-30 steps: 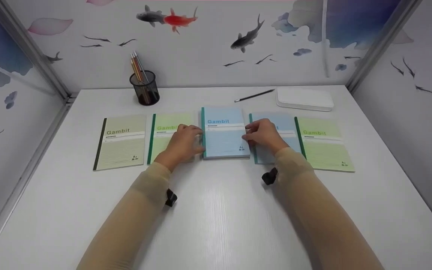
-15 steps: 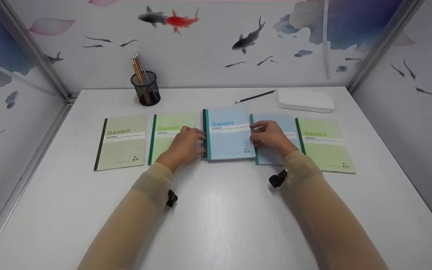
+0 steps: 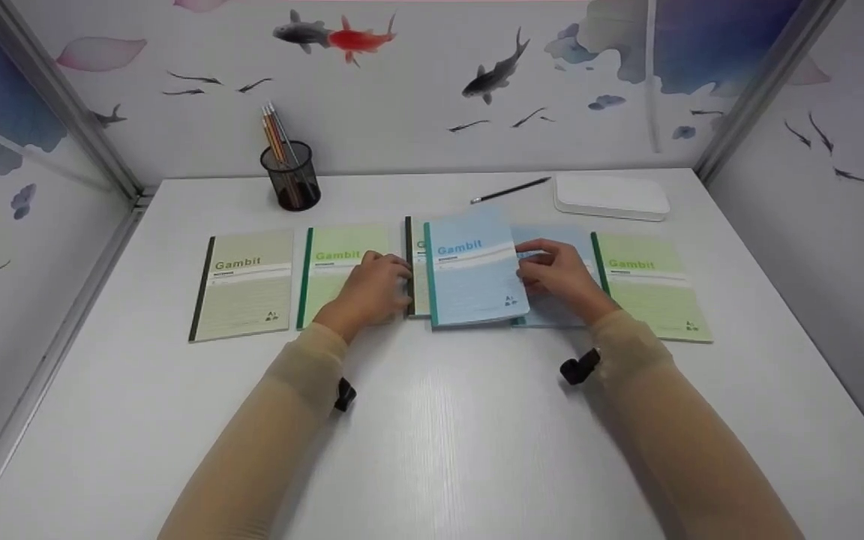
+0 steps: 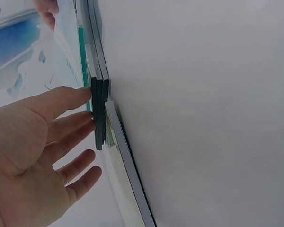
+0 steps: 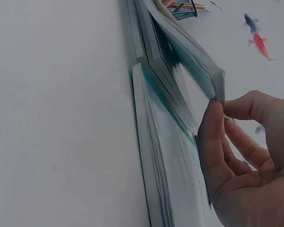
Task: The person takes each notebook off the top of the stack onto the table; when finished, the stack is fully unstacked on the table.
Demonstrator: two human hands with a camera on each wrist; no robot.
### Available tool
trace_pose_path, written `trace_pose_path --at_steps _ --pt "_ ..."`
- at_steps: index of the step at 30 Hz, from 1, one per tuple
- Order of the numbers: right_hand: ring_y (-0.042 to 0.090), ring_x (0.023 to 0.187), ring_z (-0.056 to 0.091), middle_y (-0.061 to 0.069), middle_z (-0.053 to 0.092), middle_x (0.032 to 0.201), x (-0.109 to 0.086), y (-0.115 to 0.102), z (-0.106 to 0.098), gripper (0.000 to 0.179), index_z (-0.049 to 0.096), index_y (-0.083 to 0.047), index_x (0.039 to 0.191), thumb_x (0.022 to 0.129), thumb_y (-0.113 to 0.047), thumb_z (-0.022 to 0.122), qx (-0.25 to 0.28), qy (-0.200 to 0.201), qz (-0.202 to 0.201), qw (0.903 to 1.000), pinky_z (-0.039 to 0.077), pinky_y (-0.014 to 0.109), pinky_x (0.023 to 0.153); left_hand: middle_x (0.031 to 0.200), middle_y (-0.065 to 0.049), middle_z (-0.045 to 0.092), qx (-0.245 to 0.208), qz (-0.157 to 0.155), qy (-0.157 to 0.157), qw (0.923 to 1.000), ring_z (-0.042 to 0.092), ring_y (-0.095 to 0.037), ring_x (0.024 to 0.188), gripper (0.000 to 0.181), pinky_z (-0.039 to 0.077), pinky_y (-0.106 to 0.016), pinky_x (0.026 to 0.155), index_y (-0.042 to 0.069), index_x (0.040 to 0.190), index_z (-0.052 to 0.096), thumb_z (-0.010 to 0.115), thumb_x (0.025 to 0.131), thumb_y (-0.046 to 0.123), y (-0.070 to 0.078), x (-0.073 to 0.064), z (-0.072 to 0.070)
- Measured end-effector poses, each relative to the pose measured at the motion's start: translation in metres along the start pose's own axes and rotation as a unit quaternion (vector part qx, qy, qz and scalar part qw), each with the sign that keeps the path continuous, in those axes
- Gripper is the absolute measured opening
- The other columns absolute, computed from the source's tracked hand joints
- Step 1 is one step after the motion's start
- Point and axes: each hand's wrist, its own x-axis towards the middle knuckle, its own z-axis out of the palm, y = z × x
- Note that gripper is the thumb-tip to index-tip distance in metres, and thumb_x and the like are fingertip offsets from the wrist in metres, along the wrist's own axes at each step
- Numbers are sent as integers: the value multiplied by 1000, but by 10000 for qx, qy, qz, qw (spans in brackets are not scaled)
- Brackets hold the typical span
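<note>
My right hand (image 3: 563, 277) pinches the right edge of a blue "Gambit" notebook (image 3: 477, 281) with a green spine. In the right wrist view that notebook (image 5: 199, 56) is tilted, its pinched edge raised above the stack (image 5: 165, 71). Below it, a grey-green notebook with a dark spine (image 3: 418, 292) shows on top of the stack, mostly covered. My left hand (image 3: 368, 289) rests at the stack's spine side, over part of a green notebook (image 3: 319, 292). In the left wrist view the left hand (image 4: 42, 132) has loosely bent fingers, tips right at the dark spines (image 4: 99, 118).
A grey-green notebook (image 3: 241, 296) lies far left. Right of the stack are another blue notebook (image 3: 548, 311), partly covered, and a green one (image 3: 657, 307). Behind stand a mesh cup of pencils (image 3: 291, 176), a loose pencil (image 3: 511, 190) and a white case (image 3: 610, 198).
My right hand has drawn the blue notebook off the stack to the right and tilted it, uncovering the grey-green notebook's spine. The left hand has stayed at the stack.
</note>
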Motion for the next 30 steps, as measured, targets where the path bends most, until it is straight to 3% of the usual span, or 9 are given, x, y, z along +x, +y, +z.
trace_pose_path --at_steps 13,20,30 --pt "16 91 69 13 68 131 -30 8 -8 47 57 -14 142 96 -13 64 496 -41 308 9983 60 28 80 152 0 51 -260 20 -95 9996 40 -25 140 46 38 -43 120 13 140 63 73 96 23 0 0 0" --pt "16 87 69 8 72 118 -57 12 -8 48 56 -9 143 95 -6 64 875 -262 176 9957 61 28 79 152 0 53 -39 174 -10 9998 41 -27 142 43 37 -44 121 12 136 67 75 95 22 1 -1 -1" --pt "20 94 71 10 70 122 -90 20 -4 51 53 -11 143 95 -7 68 1121 -648 398 9908 62 32 83 150 2 53 -343 -19 -45 9994 40 -23 140 43 37 -43 121 14 135 67 76 94 22 -2 -2 -4"
